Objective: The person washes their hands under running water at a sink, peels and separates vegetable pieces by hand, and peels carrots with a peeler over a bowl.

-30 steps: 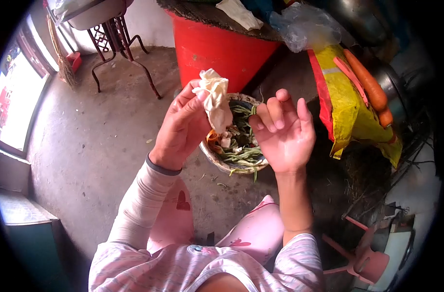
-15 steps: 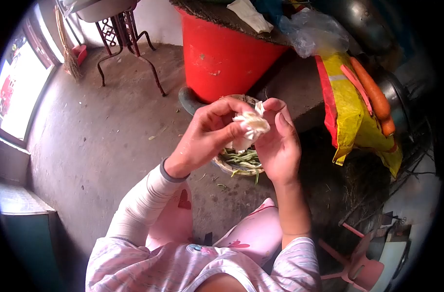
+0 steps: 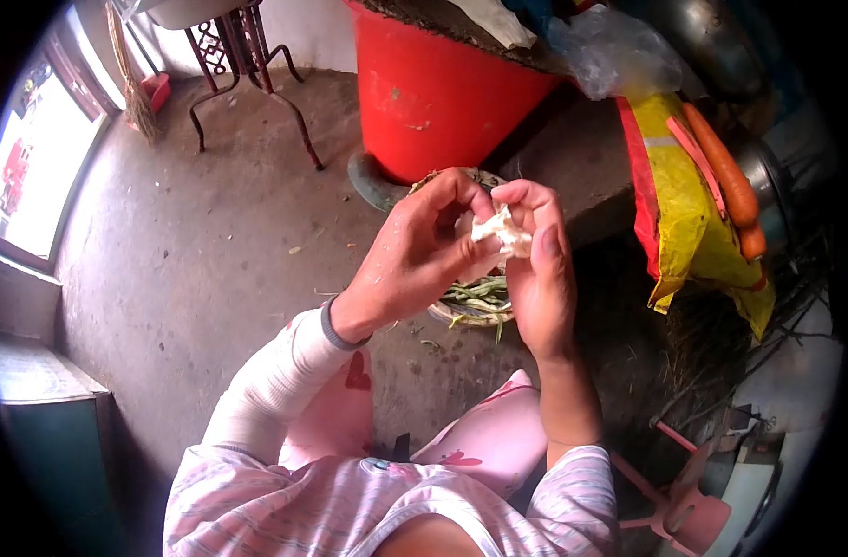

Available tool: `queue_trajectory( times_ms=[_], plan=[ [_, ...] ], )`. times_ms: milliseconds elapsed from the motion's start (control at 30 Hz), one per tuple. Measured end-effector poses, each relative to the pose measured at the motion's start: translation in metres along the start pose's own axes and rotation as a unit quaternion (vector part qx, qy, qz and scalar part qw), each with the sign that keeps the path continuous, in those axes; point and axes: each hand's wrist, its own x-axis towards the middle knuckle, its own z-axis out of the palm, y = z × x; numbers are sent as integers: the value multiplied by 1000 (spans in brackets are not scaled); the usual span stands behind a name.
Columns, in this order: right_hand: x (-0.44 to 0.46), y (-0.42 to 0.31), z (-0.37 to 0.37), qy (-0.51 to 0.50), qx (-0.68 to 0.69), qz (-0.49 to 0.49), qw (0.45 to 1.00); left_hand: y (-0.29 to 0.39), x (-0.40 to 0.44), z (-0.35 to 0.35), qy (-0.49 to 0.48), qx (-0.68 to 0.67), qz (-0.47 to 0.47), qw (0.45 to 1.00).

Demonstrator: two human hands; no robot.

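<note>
Out on a grey concrete floor [image 3: 220,241], scuffed and specked with bits, a big glossy red tub [image 3: 443,102] bulges at the back, its smooth wall chipped in places. Over on the right, a creased yellow bag [image 3: 679,195], shiny as plastic sheeting, sags in stiff folds. Down the middle, a round bowl [image 3: 468,321] with a worn, rough-looking rim sits partly hidden beneath the hands.

And here come the hands, close together above that bowl! The left hand [image 3: 401,255] is curled nearly closed, thumb and forefinger pinching; the right hand [image 3: 542,288] is cupped, palm partly open, its thumb and bent fingers closed on the other edge. This calls for a light touch, I'd say: opposing thumbs, even pressure, wrists low so any crumbs land in the bowl.

Off to the side, a carrot [image 3: 724,167], smooth, tapered, bright orange. In the bowl, slim green beans [image 3: 480,295], long and slightly wrinkled. And smallest, right between those fingertips, a pale crumpled piece [image 3: 508,234], ruffled and soft-looking, thin enough, I reckon, to tear under a hard squeeze.
</note>
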Motion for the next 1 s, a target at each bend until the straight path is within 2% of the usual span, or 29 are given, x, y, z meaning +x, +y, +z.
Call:
queue_trajectory(
  times_ms=[33,133,167,200,267,300,400,433,533,667,767,867,900,933,967,1000],
  plan=[
    [3,6,-2,1,46,4,999,0,2,-2,-5,8,-26,1000],
    [9,10,-8,53,131,49,989,-9,9,-9,-20,-156,-61,986],
    [11,13,-17,28,138,35,989,-15,10,-15,-24,-216,-60,974],
    [12,8,-18,50,138,33,989,-13,9,-21,-33,-274,-65,959],
    [11,8,-26,68,199,39,977,-18,14,-30,-78,-345,-35,935],
    [11,5,-28,61,278,62,957,-20,13,-31,-74,-366,-35,927],
    [13,7,-32,20,418,107,902,-29,13,-34,-89,-396,-44,913],
    [13,7,-32,23,422,119,898,-30,13,-36,-101,-404,-56,907],
    [13,9,-31,26,436,122,891,-27,12,-30,-49,-410,-68,908],
    [13,10,-35,36,469,133,872,-35,13,-35,-70,-444,-75,890],
    [13,20,-44,5,471,114,874,-33,15,-34,-73,-436,-91,892],
    [14,13,-29,92,213,-5,973,-34,15,-37,-64,-440,-94,891],
    [15,14,-36,46,-75,-104,991,-37,15,-38,-51,-435,-90,894],
    [14,-2,-44,-30,-399,-191,896,-38,16,-39,-42,-438,-86,894],
    [11,-13,-35,-55,-543,-185,818,-39,17,-40,-31,-440,-80,894],
    [5,-21,-26,-78,-671,-174,716,-40,18,-42,-20,-442,-76,894]
  ],
)
